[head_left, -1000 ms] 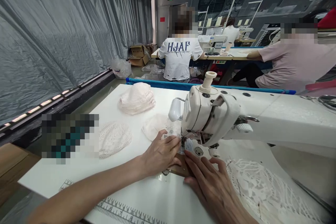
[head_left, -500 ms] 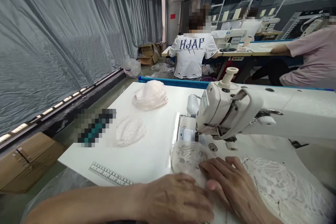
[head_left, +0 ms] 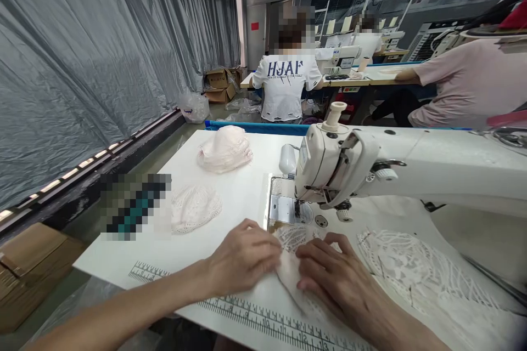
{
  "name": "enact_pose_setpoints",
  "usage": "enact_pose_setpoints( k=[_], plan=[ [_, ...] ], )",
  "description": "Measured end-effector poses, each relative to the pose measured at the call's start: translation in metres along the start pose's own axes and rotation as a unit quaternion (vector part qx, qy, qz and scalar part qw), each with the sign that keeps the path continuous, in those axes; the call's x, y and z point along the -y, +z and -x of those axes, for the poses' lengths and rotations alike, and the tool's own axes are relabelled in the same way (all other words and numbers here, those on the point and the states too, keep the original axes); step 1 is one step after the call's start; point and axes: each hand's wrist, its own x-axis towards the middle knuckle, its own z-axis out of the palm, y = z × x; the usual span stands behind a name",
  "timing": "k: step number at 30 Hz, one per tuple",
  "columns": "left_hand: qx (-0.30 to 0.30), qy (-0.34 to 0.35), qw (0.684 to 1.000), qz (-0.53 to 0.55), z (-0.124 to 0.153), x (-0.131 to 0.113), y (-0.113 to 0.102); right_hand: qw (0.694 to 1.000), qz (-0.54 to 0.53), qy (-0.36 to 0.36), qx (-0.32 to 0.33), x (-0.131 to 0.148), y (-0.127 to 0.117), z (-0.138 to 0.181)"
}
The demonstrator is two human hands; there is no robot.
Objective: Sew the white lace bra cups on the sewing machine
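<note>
A white lace fabric piece point(head_left: 287, 271) lies on the sewing table just in front of the machine's needle area, its patterned end beside the metal plate. On its left edge my left hand point(head_left: 247, 258) has its fingers curled closed, gripping the cloth. My right hand point(head_left: 331, 271) is closed on the same piece from the right, fingers bent and pressed into it. The presser foot point(head_left: 297, 208) of the white sewing machine point(head_left: 329, 167) stands just beyond the lace, apart from both hands. My fingertips are partly hidden in the fabric.
More white lace point(head_left: 411, 266) lies to the right under the machine arm. Pale stacked cups point(head_left: 226, 149) and a single lace cup point(head_left: 196, 208) sit on the left. A printed ruler point(head_left: 263, 318) runs along the front edge. Co-workers sit ahead; a cardboard box point(head_left: 35, 269) stands at left.
My left hand has moved up and left to the lace's left edge. The lace has been turned and straightened between my hands. The view has shifted to the right.
</note>
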Motion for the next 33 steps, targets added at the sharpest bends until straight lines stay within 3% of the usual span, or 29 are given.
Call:
enact_pose_setpoints(
  k=[3, 6, 13, 21, 28, 33],
  plan=[
    [0.029, -0.156, 0.987, 0.019, -0.019, 0.004, -0.007, 1.000, 0.012, 0.018, -0.004, 0.002, 0.001, -0.002],
    [0.113, -0.215, 0.970, 0.005, -0.034, 0.011, -0.004, 0.999, 0.048, 0.014, -0.009, 0.004, 0.007, -0.004],
    [0.120, -0.218, 0.968, 0.034, -0.033, 0.017, 0.004, 0.994, 0.107, -0.011, -0.030, 0.003, 0.018, 0.002],
    [0.076, -0.196, 0.978, 0.000, -0.031, 0.011, -0.001, 0.998, 0.052, -0.031, -0.016, 0.008, 0.019, 0.003],
    [0.105, -0.224, 0.969, 0.026, -0.033, 0.013, -0.001, 0.998, 0.052, -0.030, -0.015, 0.009, 0.019, 0.002],
    [0.070, -0.170, 0.983, -0.011, -0.029, 0.011, 0.002, 0.998, 0.050, -0.020, -0.013, 0.009, 0.021, 0.004]
  ],
)
